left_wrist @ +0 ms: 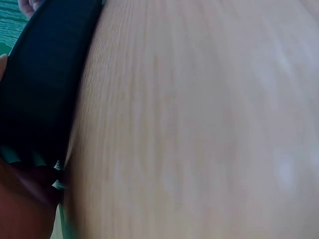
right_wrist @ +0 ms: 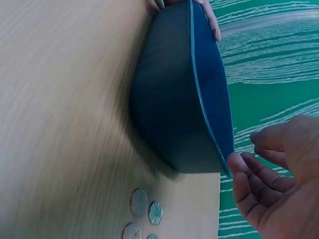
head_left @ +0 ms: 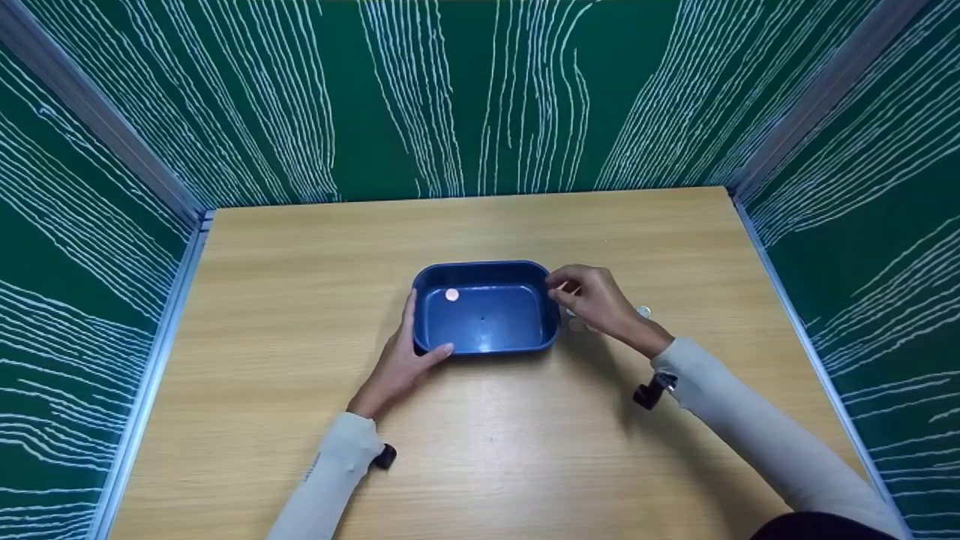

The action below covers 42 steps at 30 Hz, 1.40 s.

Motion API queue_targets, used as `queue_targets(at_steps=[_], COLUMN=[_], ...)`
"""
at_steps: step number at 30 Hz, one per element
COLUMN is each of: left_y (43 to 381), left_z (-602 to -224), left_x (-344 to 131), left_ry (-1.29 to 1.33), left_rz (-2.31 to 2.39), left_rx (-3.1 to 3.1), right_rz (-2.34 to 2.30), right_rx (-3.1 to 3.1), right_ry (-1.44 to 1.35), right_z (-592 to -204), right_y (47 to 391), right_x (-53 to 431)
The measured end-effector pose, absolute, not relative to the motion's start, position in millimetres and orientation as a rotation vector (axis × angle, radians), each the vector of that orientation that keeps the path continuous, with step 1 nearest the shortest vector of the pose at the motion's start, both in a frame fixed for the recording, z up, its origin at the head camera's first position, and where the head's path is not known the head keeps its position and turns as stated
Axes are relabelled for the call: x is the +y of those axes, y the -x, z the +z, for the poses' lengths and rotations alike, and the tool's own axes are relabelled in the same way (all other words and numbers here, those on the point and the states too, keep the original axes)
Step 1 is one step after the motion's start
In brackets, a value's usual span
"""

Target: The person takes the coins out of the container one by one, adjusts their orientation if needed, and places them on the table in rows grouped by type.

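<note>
A blue plastic tray (head_left: 486, 349) with rounded corners sits on the wooden table, a small copper-coloured coin (head_left: 451, 295) lying inside toward its left end. My left hand (head_left: 399, 366) grips the tray's left side, its thumb over the front rim. At the right rim is my right hand (head_left: 600, 301), fingers loosely bent and thumb apart from the fingertips; nothing shows held there. Several silver coins (right_wrist: 139, 202) lie on the table beside the tray's right end, partly hidden by my right hand in the head view. The left wrist view shows the tray's dark outer wall (left_wrist: 47, 84).
The wooden table (head_left: 285, 315) reaches back to a green wall (head_left: 495, 97) with pale wavy lines. Similar green panels stand at left and right, with metal posts (head_left: 112, 127) at the corners. A small black device (head_left: 649, 391) is strapped to each wrist.
</note>
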<state>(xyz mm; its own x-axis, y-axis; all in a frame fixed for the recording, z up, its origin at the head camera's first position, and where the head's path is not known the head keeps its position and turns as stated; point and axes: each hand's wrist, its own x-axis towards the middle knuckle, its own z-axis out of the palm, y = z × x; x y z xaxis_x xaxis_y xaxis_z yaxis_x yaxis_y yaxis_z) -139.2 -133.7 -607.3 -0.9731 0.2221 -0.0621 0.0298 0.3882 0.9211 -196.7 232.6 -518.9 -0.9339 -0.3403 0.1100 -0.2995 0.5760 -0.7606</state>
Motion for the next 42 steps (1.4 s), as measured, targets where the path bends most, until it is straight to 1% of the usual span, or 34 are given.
queue_targets(at_steps=[15, 26, 33, 42], left_y=[138, 139, 139, 139], left_z=[-605, -607, -607, -607], left_x=[-135, -136, -135, -135], left_ry=[-0.269, -0.264, -0.242, -0.232], left_rz=[1.634, 1.623, 1.617, 1.618], left_rx=[2.491, 2.499, 2.494, 2.486], right_rz=[-1.235, -1.130, -1.036, -0.912], right_rx=[2.694, 2.623, 2.606, 2.539], right_ry=[0.717, 0.763, 0.897, 0.919], right_z=[-517, -520, -524, -529], right_y=[212, 229, 242, 255], right_x=[201, 182, 171, 158])
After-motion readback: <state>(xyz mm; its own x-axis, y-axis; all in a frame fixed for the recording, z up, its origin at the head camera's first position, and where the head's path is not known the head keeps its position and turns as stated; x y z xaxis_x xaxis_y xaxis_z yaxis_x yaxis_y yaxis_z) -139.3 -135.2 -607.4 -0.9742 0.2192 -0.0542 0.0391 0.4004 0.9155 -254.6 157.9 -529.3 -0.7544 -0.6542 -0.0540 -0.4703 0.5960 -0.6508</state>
